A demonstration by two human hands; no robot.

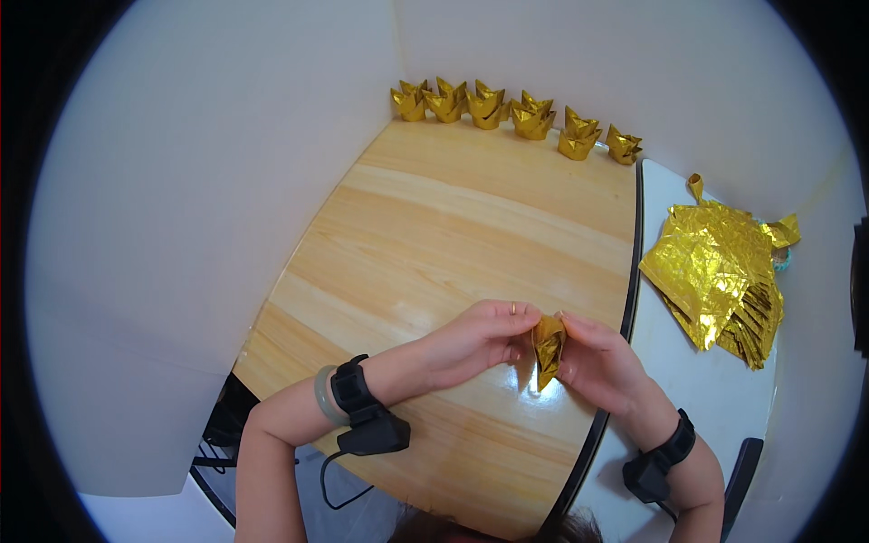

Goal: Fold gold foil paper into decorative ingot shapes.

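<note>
Between my two hands, low over the front right of the wooden table, is a small folded gold foil paper piece [548, 351], its pointed end toward me. The fingers of my left hand [475, 342] pinch its left side near the top. On its opposite side, the thumb of my right hand [602, 362] presses at the upper edge, and the other fingers curl behind and beneath. Parts of those fingers are hidden by the paper and the palm. Along the table's far edge stand several folded gold paper ingots [489, 107] in a row.
On a white surface [625, 452] to the right lies a fanned stack of gold foil sheets [711, 271], with a small rolled gold piece [695, 186] behind it. A black edge strip [636, 235] borders the wooden tabletop [434, 217]. Pale walls [199, 208] rise around it.
</note>
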